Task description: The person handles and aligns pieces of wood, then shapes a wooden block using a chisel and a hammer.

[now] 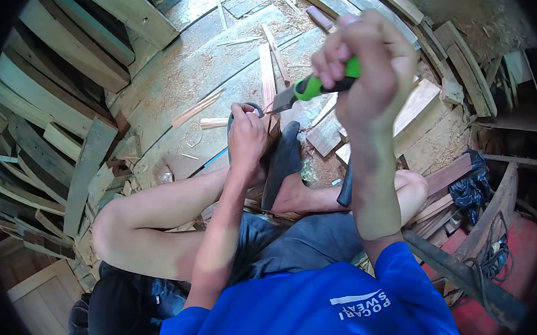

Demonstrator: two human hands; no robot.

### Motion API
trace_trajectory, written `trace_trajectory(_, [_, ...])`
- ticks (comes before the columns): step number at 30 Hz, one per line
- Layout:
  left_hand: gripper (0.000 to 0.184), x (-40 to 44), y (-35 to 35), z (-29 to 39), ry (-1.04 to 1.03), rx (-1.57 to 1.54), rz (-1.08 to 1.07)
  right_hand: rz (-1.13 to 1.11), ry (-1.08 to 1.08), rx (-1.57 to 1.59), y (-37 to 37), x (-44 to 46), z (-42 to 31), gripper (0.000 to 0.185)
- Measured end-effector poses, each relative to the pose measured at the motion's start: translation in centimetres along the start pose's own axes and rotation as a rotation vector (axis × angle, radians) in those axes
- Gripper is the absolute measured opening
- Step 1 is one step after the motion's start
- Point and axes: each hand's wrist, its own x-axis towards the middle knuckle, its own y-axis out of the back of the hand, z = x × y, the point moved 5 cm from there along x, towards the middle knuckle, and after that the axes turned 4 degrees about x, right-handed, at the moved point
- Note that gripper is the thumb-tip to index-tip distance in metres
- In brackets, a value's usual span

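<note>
My right hand (367,67) is raised on the right, its fingers wrapped round the green-and-black handle of a bladed tool (308,89). The tool's flat grey metal blade points down and left; whether it is a saw or a chisel I cannot tell. Its tip is at or close to the upper end of a brown wood piece (272,128), near my left fingers. My left hand (246,135) is closed at that wood piece, between my feet in dark shoes (282,160). My left palm hides part of the wood.
Thin wood strips (267,74) and shavings lie on the floor ahead. Short boards (325,133) are on the right. Curved planks (59,107) stand stacked on the left. A black plastic bag (472,184) and a coiled cable (496,257) are at the right. Another person (80,321) is at lower left.
</note>
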Motion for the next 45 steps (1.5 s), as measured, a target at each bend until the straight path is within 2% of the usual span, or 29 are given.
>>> trace_trajectory(5, [0.022,0.5,-0.4,-0.4,0.006,-0.062,-0.037,0.076,-0.086,-0.024,-0.6,-0.8,-1.2,0.032])
trace_trajectory(17, [0.023,0.6,-0.8,-0.9,0.005,-0.146,-0.045,0.103,-0.108,-0.045,-0.2,-1.7,-0.3,0.032])
trace_trajectory(22, [0.022,-0.2,-0.1,0.5,-0.046,-0.215,-0.064,-0.102,-0.007,-0.449,-3.0,-1.8,-0.5,0.027])
trace_trajectory(24, [0.021,0.4,-1.1,-1.2,-0.058,-0.242,-0.077,-0.139,0.011,-0.495,-3.5,-1.7,0.7,0.027])
trace_trajectory(26, [0.022,1.0,-1.5,-2.3,-0.029,-0.193,-0.109,-0.111,-0.008,-0.403,-3.2,-2.1,3.2,0.028])
trace_trajectory(27, [0.025,0.9,0.2,0.3,0.100,-0.241,-0.131,-0.163,0.053,-0.503,-3.3,-2.7,4.9,0.028])
trace_trajectory(28, [0.027,0.4,3.6,5.7,0.222,-0.288,-0.150,-0.214,0.123,-0.603,-3.5,-3.3,6.3,0.028])
trace_trajectory(30, [0.032,0.3,4.8,7.9,0.175,-0.348,-0.140,-0.244,0.098,-0.606,-3.8,-3.7,6.9,0.026])
trace_trajectory(31, [0.035,0.2,3.8,6.3,0.031,-0.361,-0.105,-0.253,0.083,-0.633,-3.9,-3.6,7.0,0.026])
trace_trajectory(34, [0.033,0.2,2.1,2.4,0.033,-0.289,-0.110,-0.280,-0.093,-0.578,-3.5,-2.6,8.2,0.026])
trace_trajectory(36, [0.031,0.4,1.3,1.4,0.037,-0.321,-0.080,-0.289,0.004,-0.520,-3.8,-2.4,8.0,0.021])
trace_trajectory(38, [0.029,0.8,-0.2,-0.5,-0.066,-0.210,-0.050,-0.276,0.078,-0.434,-3.9,-2.2,7.9,0.017])
trace_trajectory(41, [0.029,0.4,-1.4,-3.0,-0.176,-0.107,0.040,-0.366,-0.191,-0.526,-4.5,-1.5,8.8,0.012])
trace_trajectory(44, [0.027,0.0,0.6,-1.6,-0.096,-0.217,0.040,-0.393,-0.078,-0.537,-6.8,-1.1,11.4,0.014])
trace_trajectory(45, [0.027,0.0,1.1,-1.4,-0.070,-0.253,0.011,-0.381,-0.107,-0.595,-7.5,-1.1,11.4,0.016])
